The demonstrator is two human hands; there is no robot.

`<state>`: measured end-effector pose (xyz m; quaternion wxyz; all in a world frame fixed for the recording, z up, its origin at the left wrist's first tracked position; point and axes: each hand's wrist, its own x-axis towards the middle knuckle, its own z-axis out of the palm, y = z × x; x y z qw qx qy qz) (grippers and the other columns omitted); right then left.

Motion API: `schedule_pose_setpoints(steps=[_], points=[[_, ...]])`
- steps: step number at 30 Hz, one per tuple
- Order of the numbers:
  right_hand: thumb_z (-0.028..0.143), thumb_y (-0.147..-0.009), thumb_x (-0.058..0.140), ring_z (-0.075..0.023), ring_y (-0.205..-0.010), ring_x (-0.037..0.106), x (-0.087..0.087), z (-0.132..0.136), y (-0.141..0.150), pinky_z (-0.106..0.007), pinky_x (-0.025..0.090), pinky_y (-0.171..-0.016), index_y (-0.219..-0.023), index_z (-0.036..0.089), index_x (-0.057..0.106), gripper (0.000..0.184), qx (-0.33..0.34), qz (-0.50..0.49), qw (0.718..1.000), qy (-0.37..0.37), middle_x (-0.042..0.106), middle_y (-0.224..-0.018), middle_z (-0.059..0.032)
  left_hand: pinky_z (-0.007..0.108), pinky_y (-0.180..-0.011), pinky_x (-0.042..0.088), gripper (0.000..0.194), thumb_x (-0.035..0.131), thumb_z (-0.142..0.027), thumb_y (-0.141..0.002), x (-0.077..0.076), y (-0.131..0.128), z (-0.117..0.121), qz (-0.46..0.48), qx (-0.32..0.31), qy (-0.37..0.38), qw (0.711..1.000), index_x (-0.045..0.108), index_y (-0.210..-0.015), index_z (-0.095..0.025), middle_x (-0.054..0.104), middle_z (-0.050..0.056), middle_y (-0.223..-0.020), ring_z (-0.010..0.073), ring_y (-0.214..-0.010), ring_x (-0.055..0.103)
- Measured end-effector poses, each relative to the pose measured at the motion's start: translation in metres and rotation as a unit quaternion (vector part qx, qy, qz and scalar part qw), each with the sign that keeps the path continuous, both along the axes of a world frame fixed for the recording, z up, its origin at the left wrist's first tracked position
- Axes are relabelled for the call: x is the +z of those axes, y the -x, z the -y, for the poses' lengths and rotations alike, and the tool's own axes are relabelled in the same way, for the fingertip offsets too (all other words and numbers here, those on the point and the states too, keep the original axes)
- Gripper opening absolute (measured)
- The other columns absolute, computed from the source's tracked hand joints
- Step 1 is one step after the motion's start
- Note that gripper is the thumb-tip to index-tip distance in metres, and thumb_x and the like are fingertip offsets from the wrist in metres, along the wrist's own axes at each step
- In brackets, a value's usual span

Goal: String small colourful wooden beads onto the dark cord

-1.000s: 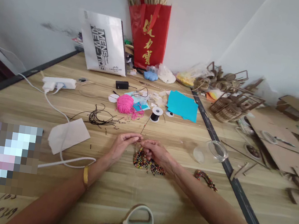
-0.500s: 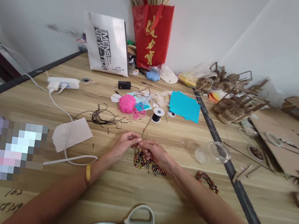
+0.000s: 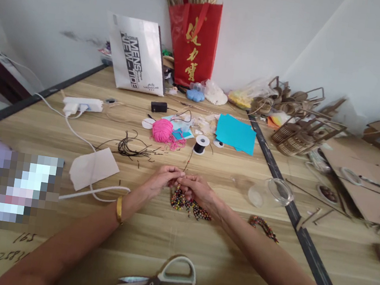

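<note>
My left hand point(image 3: 166, 180) and my right hand point(image 3: 198, 191) meet fingertip to fingertip over the table, both closed in a pinch on a thin black cord point(image 3: 185, 166). That cord runs back to a white spool point(image 3: 202, 141) wound with black thread, and a small reddish bead sits along it. Below my fingers hangs or lies a cluster of multicoloured beads point(image 3: 177, 200), partly covered by my right hand; more loose beads point(image 3: 200, 211) spread beside it. Whether a bead is between the fingertips is too small to tell.
Scissors point(image 3: 158, 283) lie near the front edge. A beaded strand point(image 3: 263, 228) rests at right, beyond my forearm. Clear round containers point(image 3: 279, 193), pink yarn point(image 3: 162, 130), black cord pieces point(image 3: 127, 146), a white card point(image 3: 101, 168) and a white cable point(image 3: 83, 135) surround the work area.
The camera view has shifted slightly. My hands stay pinched together at the cord, with the fingers moving only a little; the beads below are nearly unchanged.
</note>
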<state>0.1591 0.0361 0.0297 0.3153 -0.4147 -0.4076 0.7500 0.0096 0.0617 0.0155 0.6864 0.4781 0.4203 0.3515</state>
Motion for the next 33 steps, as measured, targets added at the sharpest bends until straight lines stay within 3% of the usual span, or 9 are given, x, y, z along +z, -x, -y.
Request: schedule_pose_setpoints(steps=[9,21,33], points=[[0.038,-0.067,0.07,-0.0016,-0.039,0.024,0.002,-0.001,-0.005,-0.016,0.016,-0.038,-0.071,0.014,0.055,0.029,-0.01,-0.054,0.997,0.054,0.035,-0.048,0.0104,0.019,-0.044,0.036,0.02,0.063,-0.03,-0.072,0.007,-0.009,-0.006,-0.022,0.076,-0.058,0.995,0.049,-0.068,-0.016,0.057,-0.004,-0.054,0.0068,-0.042,0.049],[0.032,-0.074,0.066,-0.0027,-0.04,0.017,0.013,-0.004,-0.008,-0.015,0.014,-0.038,-0.077,0.015,0.051,0.023,0.026,-0.138,0.978,0.153,0.03,-0.048,0.0109,0.015,-0.036,0.035,0.021,0.061,-0.025,-0.076,0.021,-0.018,-0.009,-0.001,0.064,-0.095,0.993,0.043,-0.069,-0.017,0.053,-0.007,-0.05,0.0044,-0.034,0.047],[0.035,-0.073,0.073,-0.0015,-0.042,0.02,0.011,0.002,-0.011,-0.014,0.016,-0.039,-0.081,0.013,0.055,0.029,0.042,-0.127,0.983,0.125,0.033,-0.051,0.0109,0.015,-0.035,0.035,0.022,0.06,-0.028,-0.076,0.023,-0.015,-0.006,0.014,0.066,-0.101,0.993,0.042,-0.07,-0.018,0.053,-0.007,-0.053,0.0047,-0.034,0.047]])
